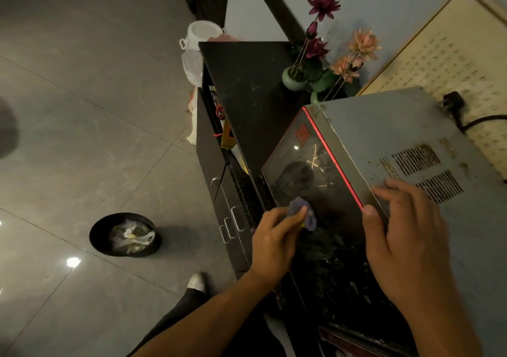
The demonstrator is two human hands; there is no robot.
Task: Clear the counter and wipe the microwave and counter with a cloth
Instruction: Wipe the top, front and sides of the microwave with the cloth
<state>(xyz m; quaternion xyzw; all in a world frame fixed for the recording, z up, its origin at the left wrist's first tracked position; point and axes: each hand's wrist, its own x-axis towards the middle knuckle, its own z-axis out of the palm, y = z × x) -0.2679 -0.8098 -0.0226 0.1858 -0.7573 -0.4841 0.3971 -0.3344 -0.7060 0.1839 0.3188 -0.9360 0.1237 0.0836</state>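
The left grip (277, 233) is pinching a purple cloth (310, 219), its fingers curled round it, and is pressing it against the dark glass door (299, 159) of the microwave (384, 137). The right grip (406, 236) is lying spread on the microwave's grey top, its thumb touching the door's red edge. The microwave is sitting on the black counter (247, 87), near two vases of flowers (295, 78). A round bin (94, 236) is standing on the floor, well apart.

Microwave (384, 148) on counter (247, 87), vases (294, 78) behind, bin (124, 234) on floor left
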